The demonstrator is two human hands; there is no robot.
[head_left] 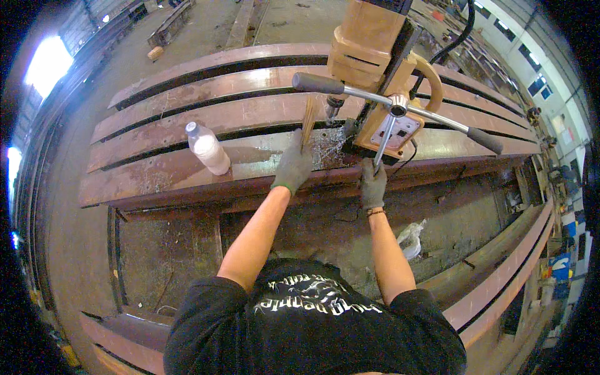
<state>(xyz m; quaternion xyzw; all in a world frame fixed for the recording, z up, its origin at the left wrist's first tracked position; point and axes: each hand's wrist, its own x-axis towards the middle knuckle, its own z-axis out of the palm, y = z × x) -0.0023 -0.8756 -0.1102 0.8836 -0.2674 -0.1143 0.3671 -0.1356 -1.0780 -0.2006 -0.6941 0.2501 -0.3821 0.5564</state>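
Observation:
A yellow magnetic drill (pixel 361 51) stands on the nearest of several reddish-brown steel beams (pixel 156 169). My right hand (pixel 374 186), in a grey glove, is closed round the lower end of one of the drill's feed levers (pixel 386 136). The gloved left hand (pixel 294 165) grips a bundle of thin brown bristles (pixel 308 122), like a small stick brush, pointing up and away. Beside that brush is the drill's cutter (pixel 334 111), with silvery metal shavings (pixel 330 149) scattered beneath it. Left of my left hand, a plastic bottle of whitish liquid (pixel 209 150) stands upright on the beam.
Two more levers with dark grips (pixel 319 83) stick out left and right from the drill. A black cable (pixel 465 28) runs off behind it. More steel beams (pixel 506 281) lie at the lower right, and a crumpled plastic bag (pixel 411 240) is below the near beam.

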